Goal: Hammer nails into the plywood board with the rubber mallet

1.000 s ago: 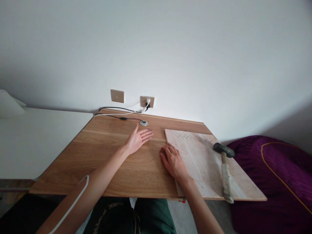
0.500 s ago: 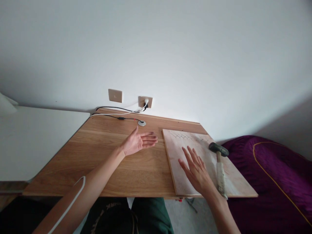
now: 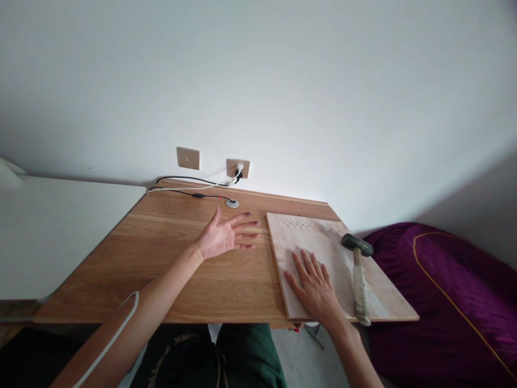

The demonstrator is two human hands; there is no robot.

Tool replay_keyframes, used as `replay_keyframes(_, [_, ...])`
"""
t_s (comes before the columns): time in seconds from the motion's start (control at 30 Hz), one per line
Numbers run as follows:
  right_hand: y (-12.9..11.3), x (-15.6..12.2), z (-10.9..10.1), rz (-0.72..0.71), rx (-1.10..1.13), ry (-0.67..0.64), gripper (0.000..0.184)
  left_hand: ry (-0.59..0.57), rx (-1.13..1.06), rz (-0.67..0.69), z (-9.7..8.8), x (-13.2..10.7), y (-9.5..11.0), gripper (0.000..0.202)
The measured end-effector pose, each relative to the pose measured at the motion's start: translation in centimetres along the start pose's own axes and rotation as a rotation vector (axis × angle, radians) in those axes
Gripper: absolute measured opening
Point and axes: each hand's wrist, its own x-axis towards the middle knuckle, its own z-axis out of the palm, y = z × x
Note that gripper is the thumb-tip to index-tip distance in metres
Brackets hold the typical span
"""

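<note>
The right hand [image 3: 313, 285] lies flat, palm down and fingers spread, on a pale tile [image 3: 319, 240] with a zigzag line scratched along its far edge. The tile sits on the desk's right end and its near corner sticks out past the desk edge. Just to the right of this hand a hammer [image 3: 358, 272] lies on the tile, with its dark head away from the person.

The left hand [image 3: 225, 237] is open, fingers fanned and pointing toward the tile, holding nothing. Whether it touches the wooden desk [image 3: 161, 258] I cannot tell.

Just beyond the left hand's fingers is a round metal grommet [image 3: 232, 203]. Cables [image 3: 189, 186] run from it to a wall socket [image 3: 237, 168], beside a switch plate [image 3: 188, 158] on the white wall [image 3: 283, 81]. Well left of the left hand is a white surface [image 3: 60, 226]. Right of the right hand lies purple bedding [image 3: 452, 302].
</note>
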Motion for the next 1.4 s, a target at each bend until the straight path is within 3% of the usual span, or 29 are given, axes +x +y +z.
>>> replay_keyframes(0.27, [-1.4,0.2,-1.4,0.03,0.003,-0.057,0.068,0.049,0.037,-0.012,0.1,0.4,-0.4,0.079])
replay_keyframes(0.37, [-2.5,0.1,-2.1,0.015,0.01,-0.057,0.068,0.131,0.111,-0.009,0.2,0.8,-0.5,0.078])
replay_keyframes(0.5, [-5.0,-0.4,-2.8,0.023,0.061,-0.058,0.068,0.398,0.542,0.125,0.6,1.6,-0.5,0.07])
replay_keyframes(0.57, [-7.0,-0.7,-3.1,0.009,0.101,-0.045,0.069,0.447,0.823,0.175,1.4,2.0,-0.4,0.064])
replay_keyframes(0.63, [-9.4,-1.1,-3.5,-0.001,0.145,-0.035,0.069,0.352,1.079,0.173,2.7,2.5,-0.3,0.058])
replay_keyframes(0.73, [-12.8,-1.7,-4.3,-0.087,0.244,-0.044,0.068,0.116,1.522,0.201,4.9,2.9,-0.3,0.047])
replay_keyframes(0.83, [-14.2,-3.0,-5.6,-0.181,0.35,-0.008,0.064,-0.018,1.896,0.234,6.4,2.7,-0.8,0.038])
replay_keyframes(0.93, [-12.5,-4.7,-7.1,-0.218,0.41,0.11,0.055,-0.017,2.045,0.209,6.7,1.6,-2.2,0.046])
replay_keyframes(1.1, [-5.5,-5.7,-7.6,-0.132,0.53,0.268,0.035,0.014,1.978,0.058,4.7,-1.2,-5.8,0.073])
replay_keyframes(1.23, [0.5,-4.8,-5.3,0.037,0.409,0.373,0.038,0.055,1.945,0.029,3.6,-2.2,-7.4,0.069])
replay_keyframes(1.4, [5.6,-4.6,-0.7,0.128,0.261,0.343,0.055,0.062,1.997,0.048,3.9,-2.3,-7.5,0.068])
